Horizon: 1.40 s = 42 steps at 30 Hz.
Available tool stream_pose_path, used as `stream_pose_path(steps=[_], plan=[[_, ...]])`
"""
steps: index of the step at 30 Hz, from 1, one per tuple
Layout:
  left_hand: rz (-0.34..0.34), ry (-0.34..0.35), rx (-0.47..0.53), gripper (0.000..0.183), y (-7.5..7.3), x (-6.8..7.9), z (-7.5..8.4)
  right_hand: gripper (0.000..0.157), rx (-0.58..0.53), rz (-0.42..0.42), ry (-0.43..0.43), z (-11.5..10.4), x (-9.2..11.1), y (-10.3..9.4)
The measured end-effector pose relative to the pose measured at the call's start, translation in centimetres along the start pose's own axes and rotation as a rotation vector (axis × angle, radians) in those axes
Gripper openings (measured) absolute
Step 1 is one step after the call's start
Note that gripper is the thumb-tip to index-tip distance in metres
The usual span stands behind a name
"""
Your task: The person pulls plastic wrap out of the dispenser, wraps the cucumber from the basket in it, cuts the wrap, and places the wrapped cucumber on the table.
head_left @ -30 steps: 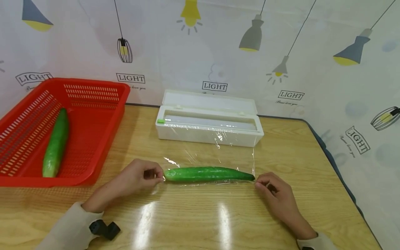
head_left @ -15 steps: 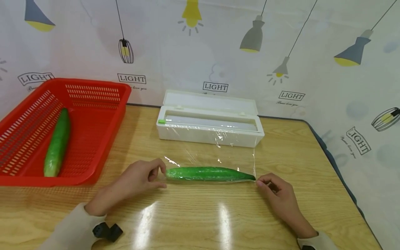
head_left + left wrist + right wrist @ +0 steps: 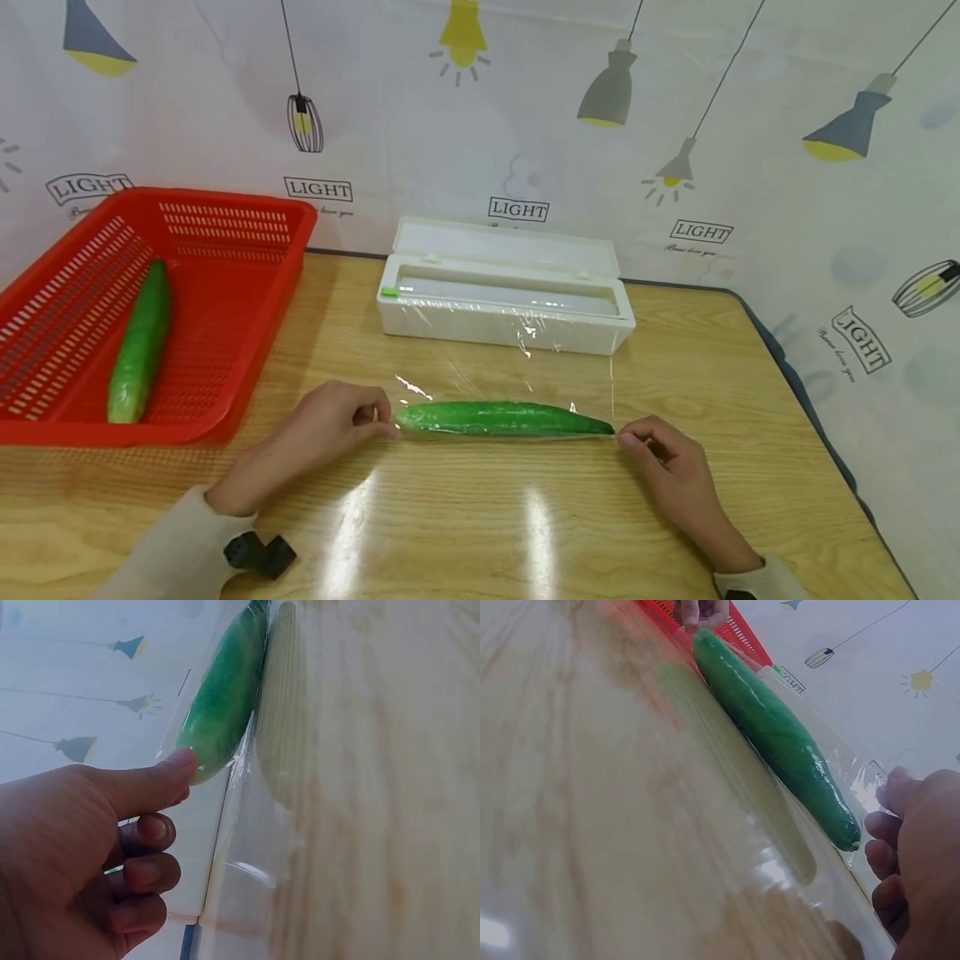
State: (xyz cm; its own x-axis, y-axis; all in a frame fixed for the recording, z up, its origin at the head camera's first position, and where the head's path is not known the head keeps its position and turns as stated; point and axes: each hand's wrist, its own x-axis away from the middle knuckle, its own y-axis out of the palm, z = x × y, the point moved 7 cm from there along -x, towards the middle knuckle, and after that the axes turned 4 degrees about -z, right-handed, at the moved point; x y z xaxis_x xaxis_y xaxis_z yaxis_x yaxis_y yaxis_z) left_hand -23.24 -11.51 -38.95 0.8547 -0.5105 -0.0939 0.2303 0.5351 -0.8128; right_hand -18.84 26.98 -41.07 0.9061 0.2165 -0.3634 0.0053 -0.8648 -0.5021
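Observation:
A green cucumber lies crosswise on the table under clear plastic wrap, which stretches from a white wrap dispenser box with its lid raised. At the cucumber's pale left end, my left hand pinches the wrap between thumb and forefinger; the left wrist view shows the thumb against that end, other fingers curled. My right hand pinches the wrap's edge just beyond the dark right tip. In the right wrist view the film stretches between the cucumber and the right fingers.
To the left stands a red plastic basket with a second cucumber inside. A green slider sits at the box's left front edge. Behind the wooden table hangs a lamp-patterned wall covering.
The left thumb and forefinger parted at the cucumber's left end half a second ago and have come together again. The right hand has stayed almost still.

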Motion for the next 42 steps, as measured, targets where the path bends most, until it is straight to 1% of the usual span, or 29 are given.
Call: stream_pose_path(steps=[3,6,11,13,15,18,20,22,25,29,32,36,40,42], plan=[[0.019,0.042,0.034,0.017,-0.2,0.0,0.1,0.017,0.016,-0.002,-0.031,-0.2,-0.1,0.0],[0.058,0.1,0.064,0.017,-0.4,0.0,0.2,0.018,0.029,-0.002,-0.046,-0.8,-0.2,0.1],[0.118,0.203,0.077,0.019,-0.6,-0.1,0.8,0.014,0.038,-0.017,-0.052,-3.0,-0.7,0.3],[0.128,0.235,0.081,0.021,-0.5,-0.3,0.9,0.013,0.04,-0.024,-0.055,-3.7,-0.9,0.4],[0.124,0.244,0.102,0.021,-0.4,-0.5,1.0,0.012,0.049,-0.026,-0.062,-3.8,-1.0,0.5],[0.099,0.215,0.148,0.013,0.0,-0.9,0.8,0.013,0.074,-0.017,-0.067,-3.2,-1.1,0.5],[0.077,0.17,0.187,0.009,0.3,-1.0,0.6,0.015,0.101,-0.011,-0.076,-2.3,-1.1,0.4],[0.069,0.135,0.217,0.007,0.4,-1.0,0.5,0.017,0.118,-0.008,-0.093,-1.4,-1.0,0.3],[0.07,0.1,0.246,0.007,0.5,-0.9,0.5,0.019,0.133,-0.017,-0.171,-0.8,-1.0,0.3],[0.081,0.083,0.259,0.008,0.4,-0.9,0.5,0.015,0.142,-0.047,-0.255,-0.9,-1.4,0.6],[0.079,0.072,0.268,0.006,0.4,-0.9,0.4,0.012,0.16,-0.066,-0.241,-0.7,-2.0,0.6],[0.066,0.056,0.278,0.004,0.6,-1.0,0.3,0.013,0.16,-0.095,-0.175,-0.1,-2.6,0.7],[0.061,0.053,0.275,0.006,0.6,-0.9,0.4,0.016,0.162,-0.129,-0.129,-1.9,-3.3,1.0],[0.071,0.053,0.276,0.007,0.5,-0.9,0.4,0.023,0.174,-0.129,-0.107,-2.0,-3.4,1.1]])
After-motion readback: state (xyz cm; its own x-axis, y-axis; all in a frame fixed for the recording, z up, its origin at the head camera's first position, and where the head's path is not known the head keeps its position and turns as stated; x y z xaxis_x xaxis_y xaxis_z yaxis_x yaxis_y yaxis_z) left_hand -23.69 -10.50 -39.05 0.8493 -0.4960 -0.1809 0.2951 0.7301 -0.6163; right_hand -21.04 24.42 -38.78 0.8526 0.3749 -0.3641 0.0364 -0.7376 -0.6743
